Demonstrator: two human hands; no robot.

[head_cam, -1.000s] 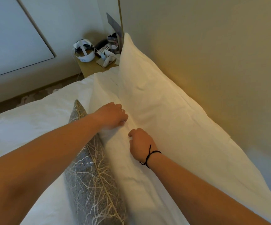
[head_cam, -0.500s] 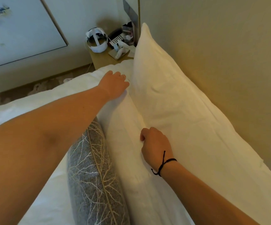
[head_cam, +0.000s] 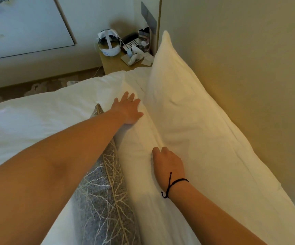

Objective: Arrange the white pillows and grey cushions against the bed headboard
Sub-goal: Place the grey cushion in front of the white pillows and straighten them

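Setting: bed [head_cam: 37,117] with white cover, beige headboard [head_cam: 240,68] along its right edge.
Change: left hand [head_cam: 128,110] has slid back from the front pillow's [head_cam: 139,156] far end and flattened; smoothing appears nearly done.
Left grip: fingers straight, pressing, holding nothing.
Right hand [head_cam: 168,165]: fingers curled, pinching the pillow's top seam.
Back pillow [head_cam: 196,121]: upright against headboard.
Grey cushion [head_cam: 100,200]: branch-patterned, leaning on front pillow.

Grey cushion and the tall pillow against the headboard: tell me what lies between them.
In the head view, a second white pillow lies between the grey cushion and the tall pillow; both hands rest on it.
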